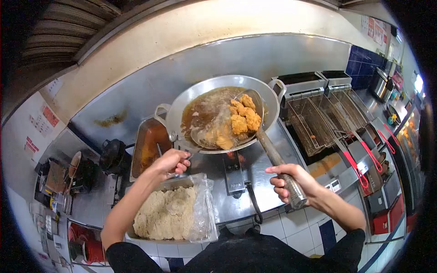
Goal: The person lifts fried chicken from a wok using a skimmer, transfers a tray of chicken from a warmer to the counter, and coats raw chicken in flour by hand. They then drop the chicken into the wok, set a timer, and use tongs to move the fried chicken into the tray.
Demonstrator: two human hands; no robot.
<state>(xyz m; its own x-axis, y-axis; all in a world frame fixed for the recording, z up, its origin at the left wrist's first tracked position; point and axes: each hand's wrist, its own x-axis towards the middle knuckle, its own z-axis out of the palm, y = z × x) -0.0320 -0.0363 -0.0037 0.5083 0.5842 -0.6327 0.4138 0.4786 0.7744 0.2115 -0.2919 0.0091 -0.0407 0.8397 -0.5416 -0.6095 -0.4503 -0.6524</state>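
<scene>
My right hand point(298, 184) is wrapped round the thick handle of a large skimmer point(275, 152), thumb along the top. Its bowl is over the wok point(214, 83), heaped with golden fried chicken pieces point(246, 116). Closed round a thin metal handle, my left hand point(172, 163) is just in front of the wok's near left rim. That handle leads towards a wire strainer point(205, 144) at the near side of the wok, which has a battered piece point(224, 142) by it. Brown oil point(200, 107) bubbles around both tools.
A tub of breading flour point(166, 209) with a plastic liner lies below my left forearm. Left of the wok stands a tray with orange-brown liquid point(148, 148). Deep fryers with wire baskets point(312, 123) and red handles are at right. A burner flame point(241, 157) glows under the wok.
</scene>
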